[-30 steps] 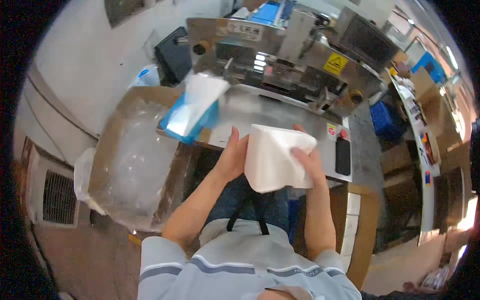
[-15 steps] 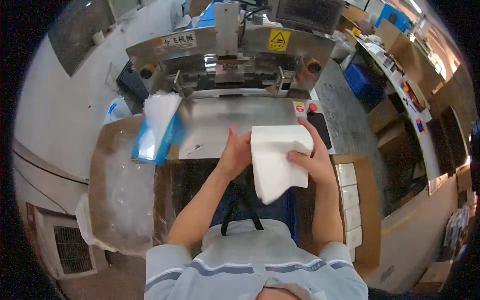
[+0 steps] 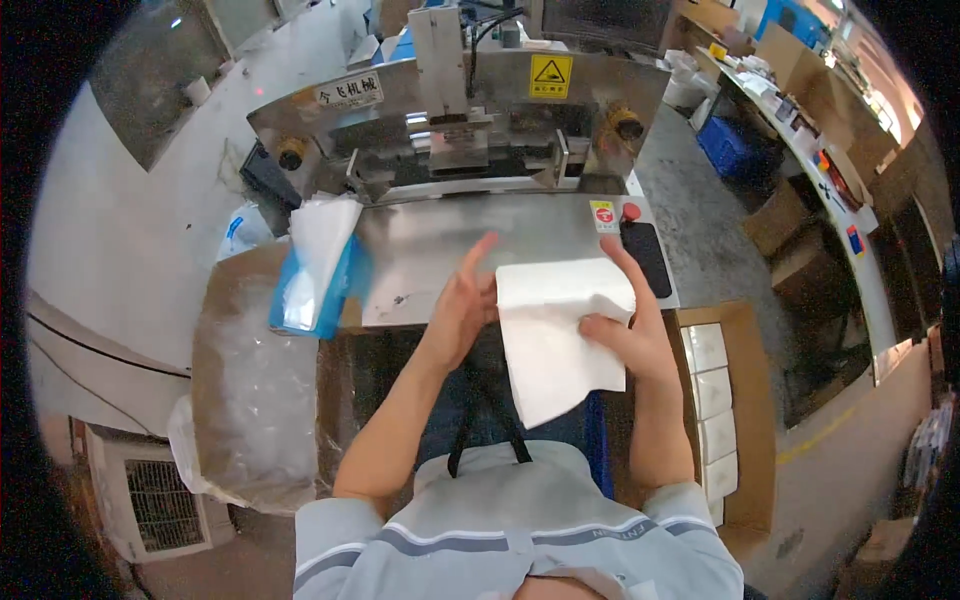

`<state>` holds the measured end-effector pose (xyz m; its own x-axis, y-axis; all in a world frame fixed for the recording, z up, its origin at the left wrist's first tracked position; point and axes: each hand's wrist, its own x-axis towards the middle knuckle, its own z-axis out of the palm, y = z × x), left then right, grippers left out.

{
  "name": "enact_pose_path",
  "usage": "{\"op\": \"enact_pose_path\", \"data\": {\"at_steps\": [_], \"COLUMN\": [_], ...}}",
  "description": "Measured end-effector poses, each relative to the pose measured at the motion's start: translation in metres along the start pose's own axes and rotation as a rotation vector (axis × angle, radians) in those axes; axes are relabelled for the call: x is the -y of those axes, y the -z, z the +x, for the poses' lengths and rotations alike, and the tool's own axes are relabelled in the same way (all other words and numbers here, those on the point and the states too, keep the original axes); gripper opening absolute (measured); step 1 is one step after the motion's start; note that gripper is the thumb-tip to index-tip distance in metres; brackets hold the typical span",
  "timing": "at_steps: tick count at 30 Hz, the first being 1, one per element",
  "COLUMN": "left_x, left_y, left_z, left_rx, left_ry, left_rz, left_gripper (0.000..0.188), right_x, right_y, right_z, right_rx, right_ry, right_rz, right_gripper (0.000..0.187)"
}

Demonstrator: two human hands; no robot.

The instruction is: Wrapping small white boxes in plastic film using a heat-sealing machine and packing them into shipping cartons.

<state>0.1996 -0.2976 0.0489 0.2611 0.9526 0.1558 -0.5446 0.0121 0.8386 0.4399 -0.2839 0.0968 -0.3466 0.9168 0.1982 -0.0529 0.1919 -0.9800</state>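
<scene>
Moved since half a second ago: the left hand [image 3: 460,310], one digit now raised away from the white sheet [image 3: 555,340]; the sheet, its lower corner now hanging further down. Sheet: creased, folded along its top, held up before the body across the table's near edge; single or layered, cannot be told. Right hand [image 3: 645,330]: fingers clamped on the sheet's right side, thumb across the front. Left hand: fingers apart beside the sheet's left edge; contact uncertain. Handling, as judged: a light, steady right pinch should limit creasing; the left fingers would best support the loose left edge; the hanging corner is best kept off the table edge. Right carton [image 3: 757,420]: upright wall near the right forearm, white boxes [image 3: 718,440] in a row inside. Left carton [image 3: 333,410]: clear plastic bags [image 3: 265,380] within, side wall left of the left forearm. Blue pack [image 3: 345,280]: on the table's near left corner, limiting leftward sweep. Table [image 3: 440,240]: steel top, widest room between blue pack and black pad [image 3: 645,260]. Red button [image 3: 630,212]: beyond the right fingertips, best given a wide berth. Machine [image 3: 590,100]: steel front, closing off the far side.
</scene>
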Motion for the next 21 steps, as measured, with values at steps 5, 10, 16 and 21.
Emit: {"op": "enact_pose_path", "data": {"at_steps": [5, 10, 16, 21], "left_x": [0.010, -0.011, -0.018, -0.058], "left_y": [-0.008, 0.010, 0.097, 0.112], "left_z": [-0.001, 0.005, 0.038, 0.069], "left_rx": [0.056, 0.000, -0.076, -0.175], "left_ry": [-0.006, 0.108, 0.077, 0.065], "left_rz": [0.152, 0.376, 0.086, 0.184], "left_gripper": [0.113, 0.120, 0.127, 0.138], "right_x": [-0.022, -0.028, -0.058, -0.033], "right_y": [0.003, -0.021, -0.062, -0.089], "right_z": [0.009, 0.039, 0.120, 0.183], "right_rx": [-0.029, -0.014, 0.006, 0.015], "right_ry": [-0.134, -0.196, -0.299, -0.381], "right_rz": [-0.026, -0.069, -0.173, -0.292], "right_gripper": [0.098, 0.099, 0.103, 0.101]}}
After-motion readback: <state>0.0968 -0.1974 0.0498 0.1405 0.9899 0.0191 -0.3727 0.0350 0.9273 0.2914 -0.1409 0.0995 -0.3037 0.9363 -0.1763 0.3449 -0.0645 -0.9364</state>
